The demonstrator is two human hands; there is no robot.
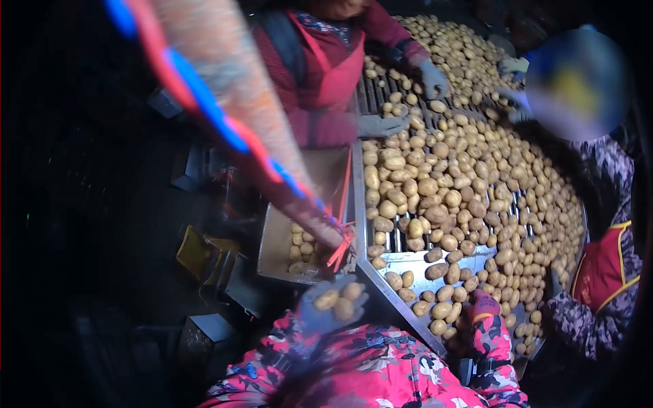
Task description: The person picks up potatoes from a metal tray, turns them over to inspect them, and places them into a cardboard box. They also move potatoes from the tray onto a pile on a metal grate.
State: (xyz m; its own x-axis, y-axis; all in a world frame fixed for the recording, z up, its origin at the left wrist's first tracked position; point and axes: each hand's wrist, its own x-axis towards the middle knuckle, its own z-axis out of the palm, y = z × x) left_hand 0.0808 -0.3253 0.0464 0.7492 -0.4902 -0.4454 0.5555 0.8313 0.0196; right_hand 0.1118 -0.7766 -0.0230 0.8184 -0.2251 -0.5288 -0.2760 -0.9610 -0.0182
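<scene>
Three potatoes are being held in left grip, six o'clock.
Right grip, four o'clock, is being held beside loose potatoes; closure can't be told.

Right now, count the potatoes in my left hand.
3 in your left hand: one potato at left, another upper right, a third below it; others may be hidden.

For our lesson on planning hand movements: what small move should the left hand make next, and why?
Probably the left hand should reach slightly forward and leftward over the open box and release its three potatoes: it holds them just short of the box, where other potatoes lie.
</scene>
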